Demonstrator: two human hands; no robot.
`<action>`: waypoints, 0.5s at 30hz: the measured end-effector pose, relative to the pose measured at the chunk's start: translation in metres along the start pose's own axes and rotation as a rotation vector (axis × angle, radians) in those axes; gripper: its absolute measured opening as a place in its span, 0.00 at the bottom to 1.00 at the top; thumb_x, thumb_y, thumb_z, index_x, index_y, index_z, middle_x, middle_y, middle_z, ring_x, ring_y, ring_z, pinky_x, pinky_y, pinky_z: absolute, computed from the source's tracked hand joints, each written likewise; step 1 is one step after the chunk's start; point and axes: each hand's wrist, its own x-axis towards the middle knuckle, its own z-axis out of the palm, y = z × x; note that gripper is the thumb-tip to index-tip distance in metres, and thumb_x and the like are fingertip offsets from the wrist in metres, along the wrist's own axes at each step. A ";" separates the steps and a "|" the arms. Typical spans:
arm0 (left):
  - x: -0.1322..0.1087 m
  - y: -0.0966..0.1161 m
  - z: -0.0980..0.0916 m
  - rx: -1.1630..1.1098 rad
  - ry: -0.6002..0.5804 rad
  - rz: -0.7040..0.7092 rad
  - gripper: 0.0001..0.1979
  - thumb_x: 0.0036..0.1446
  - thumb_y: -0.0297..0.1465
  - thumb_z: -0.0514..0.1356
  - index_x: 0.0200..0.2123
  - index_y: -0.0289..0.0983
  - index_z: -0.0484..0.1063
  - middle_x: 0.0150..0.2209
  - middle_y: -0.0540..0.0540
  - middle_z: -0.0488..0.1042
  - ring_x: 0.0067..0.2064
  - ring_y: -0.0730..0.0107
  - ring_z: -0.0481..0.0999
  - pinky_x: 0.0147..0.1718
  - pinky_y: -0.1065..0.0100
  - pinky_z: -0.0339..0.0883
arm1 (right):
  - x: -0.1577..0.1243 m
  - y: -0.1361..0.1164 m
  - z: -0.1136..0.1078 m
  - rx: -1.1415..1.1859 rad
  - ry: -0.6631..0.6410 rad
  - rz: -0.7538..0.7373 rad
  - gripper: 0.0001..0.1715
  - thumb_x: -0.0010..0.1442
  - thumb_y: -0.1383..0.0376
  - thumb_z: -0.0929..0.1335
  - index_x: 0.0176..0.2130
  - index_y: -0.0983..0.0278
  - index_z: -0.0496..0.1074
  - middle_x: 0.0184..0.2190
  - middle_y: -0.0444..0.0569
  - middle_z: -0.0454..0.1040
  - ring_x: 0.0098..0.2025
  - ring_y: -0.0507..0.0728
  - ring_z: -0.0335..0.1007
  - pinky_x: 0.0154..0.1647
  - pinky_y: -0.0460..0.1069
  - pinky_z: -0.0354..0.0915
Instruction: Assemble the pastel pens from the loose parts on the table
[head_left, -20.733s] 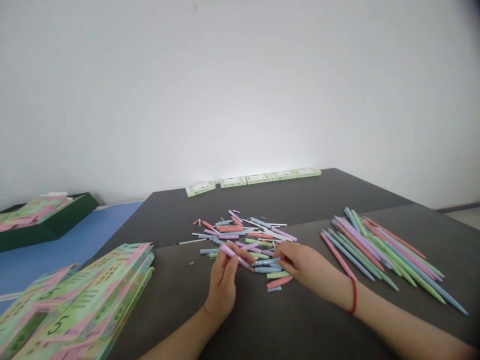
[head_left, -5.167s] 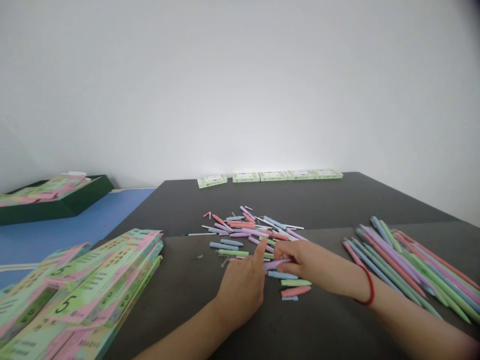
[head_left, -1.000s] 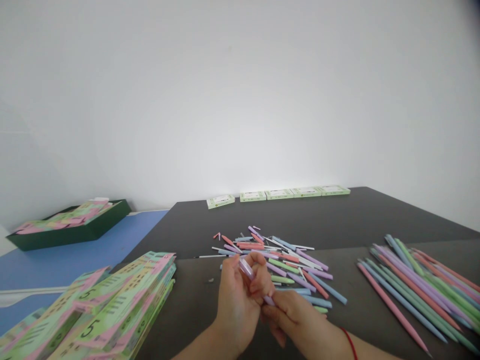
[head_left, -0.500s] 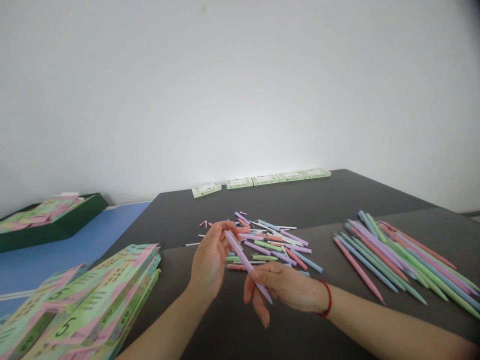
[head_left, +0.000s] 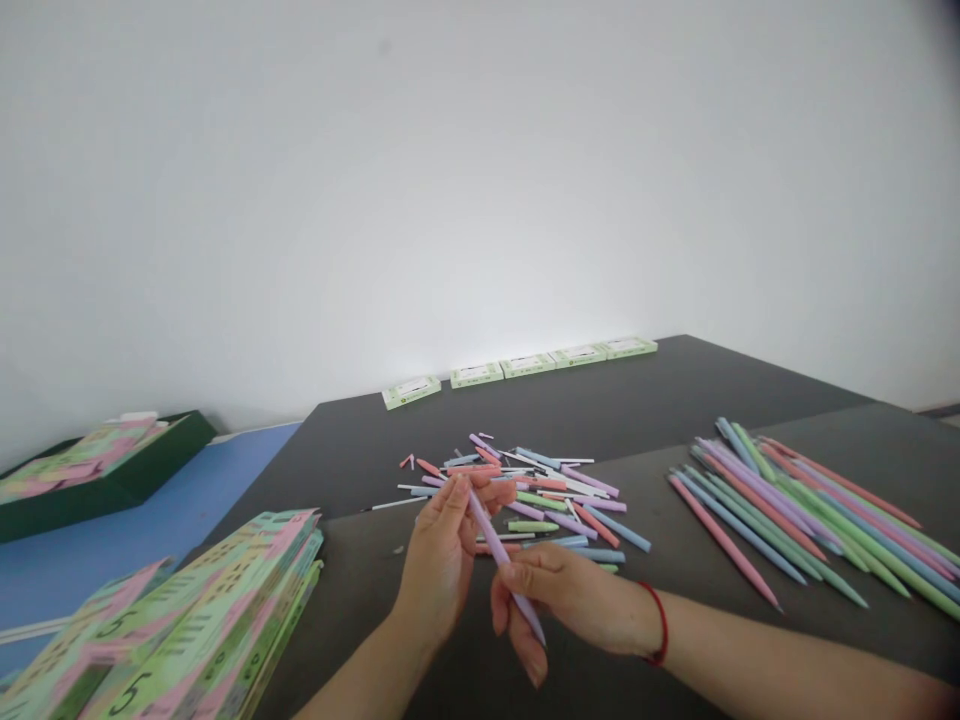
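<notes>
A purple pen (head_left: 491, 540) slants between my two hands above the near part of the dark table. My left hand (head_left: 444, 545) pinches its upper end between thumb and fingers. Lower down the barrel, my right hand (head_left: 562, 595) grips it near the pointed tip, which sticks out below the fingers. A red cord circles my right wrist. Just beyond my hands lies a loose heap of pen parts (head_left: 540, 500): purple, blue, green and red barrels, with thin white refills among them. My left fingers hide some of the heap.
On the right lies a pile of pens (head_left: 795, 510) in several colours. Printed packets (head_left: 202, 610) are stacked at the near left. A dark green box (head_left: 142, 470) with more packets sits on a blue surface. Several flat boxes (head_left: 525, 366) line the table's far edge.
My left fingers have closed on the pen's upper end, where they were looser and more spread before. My right hand keeps its grip. The view has shifted slightly.
</notes>
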 end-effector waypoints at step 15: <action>-0.016 -0.014 -0.003 0.384 -0.067 0.229 0.15 0.62 0.33 0.53 0.52 0.40 0.68 0.55 0.42 0.69 0.53 0.58 0.69 0.43 0.65 0.69 | -0.006 -0.023 -0.005 0.195 0.244 0.007 0.27 0.63 0.46 0.59 0.30 0.66 0.65 0.20 0.37 0.53 0.18 0.45 0.39 0.16 0.42 0.39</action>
